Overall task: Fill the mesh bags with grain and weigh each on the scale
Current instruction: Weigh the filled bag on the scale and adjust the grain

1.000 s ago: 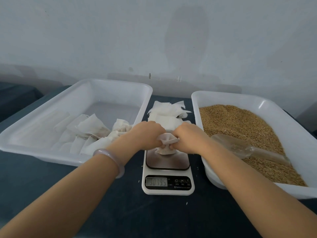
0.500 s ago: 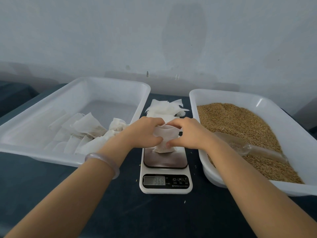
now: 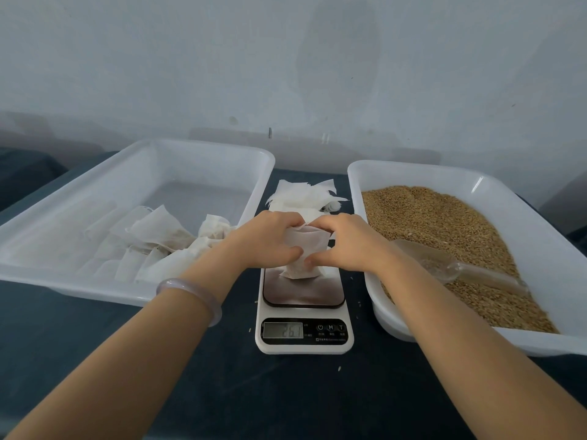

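We hold a small white mesh bag (image 3: 307, 247) between both hands over the digital kitchen scale (image 3: 303, 293), and its lower end rests on the dark weighing plate. Our left hand (image 3: 270, 241) grips the bag's left side, with the fingers curled over the top edge and the thumb pressing in below. Our right hand (image 3: 346, 246) pinches the right side in the same way, the thumb against the bag's lower part. The upper part of the bag stands upright between our fingers. The scale's display (image 3: 283, 330) shows faint digits that we read as 26.1. A pale bangle (image 3: 190, 295) sits on our left wrist. To the left of the scale, a white plastic tray (image 3: 95, 282) holds a loose heap of filled mesh bags (image 3: 158, 238), gathered toward its near right corner. Behind the scale, between the two trays, lies a stack of flat empty bags (image 3: 305, 198). To the right, a second white tray (image 3: 413, 173) holds brown grain (image 3: 444, 223), and a clear plastic scoop (image 3: 444, 265) lies on the grain with its handle pointing right. Everything stands on a dark tabletop (image 3: 95, 360), where a few stray grains (image 3: 339, 368) lie near the scale.
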`<state>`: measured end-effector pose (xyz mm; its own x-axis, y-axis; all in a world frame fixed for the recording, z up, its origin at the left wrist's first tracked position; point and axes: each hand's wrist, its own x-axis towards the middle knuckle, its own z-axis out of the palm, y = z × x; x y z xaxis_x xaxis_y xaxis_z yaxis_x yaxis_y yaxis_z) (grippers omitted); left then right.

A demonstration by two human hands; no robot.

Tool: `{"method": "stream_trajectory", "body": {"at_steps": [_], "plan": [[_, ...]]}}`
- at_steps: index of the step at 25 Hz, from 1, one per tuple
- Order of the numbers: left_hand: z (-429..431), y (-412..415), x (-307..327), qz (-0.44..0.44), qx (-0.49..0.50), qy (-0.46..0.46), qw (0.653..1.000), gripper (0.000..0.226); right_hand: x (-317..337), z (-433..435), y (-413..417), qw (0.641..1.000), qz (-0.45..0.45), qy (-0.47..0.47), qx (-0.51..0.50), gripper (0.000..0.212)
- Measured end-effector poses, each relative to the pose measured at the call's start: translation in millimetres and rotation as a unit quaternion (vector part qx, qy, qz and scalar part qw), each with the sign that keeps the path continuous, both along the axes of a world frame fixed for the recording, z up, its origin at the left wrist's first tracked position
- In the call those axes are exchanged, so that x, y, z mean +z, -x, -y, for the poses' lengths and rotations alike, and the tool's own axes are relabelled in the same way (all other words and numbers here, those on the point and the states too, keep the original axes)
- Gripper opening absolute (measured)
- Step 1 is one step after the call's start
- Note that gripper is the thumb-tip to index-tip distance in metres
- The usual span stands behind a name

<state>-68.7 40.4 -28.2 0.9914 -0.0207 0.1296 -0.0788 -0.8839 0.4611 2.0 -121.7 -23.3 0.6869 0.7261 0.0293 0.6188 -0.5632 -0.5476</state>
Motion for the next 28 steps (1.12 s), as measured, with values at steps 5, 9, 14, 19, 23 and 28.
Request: {"method": "stream_trajectory", "body": {"at_steps": [5, 9, 14, 19, 23, 28], "plan": [[0, 1, -1, 0.000, 0.004, 0.018, 1.000, 0.016, -1, 0, 0, 1.000, -0.003, -0.007, 0.000, 0.046], [-1, 2, -1, 0.003, 0.008, 0.021, 1.000, 0.023, -2, -1, 0, 1.000, -0.003, -0.007, -0.001, 0.044], [-1, 2, -1, 0.010, 0.009, 0.020, 1.000, 0.026, -3, -1, -1, 1.000, 0.002, -0.002, 0.003, 0.039], [-1, 3, -2, 0.005, 0.006, 0.014, 1.000, 0.023, -4, -1, -3, 1.000, 0.009, 0.006, 0.003, 0.019], [1, 0, -5, -0.017, 0.032, 0.002, 0.999, 0.018, -4, 0, -3, 1.000, 0.021, 0.007, 0.007, 0.015], [-1, 12, 4, 0.042, 0.028, 0.138, 0.989, 0.018, 8, 2, 4, 0.995, 0.005, -0.101, 0.005, 0.020]]}}
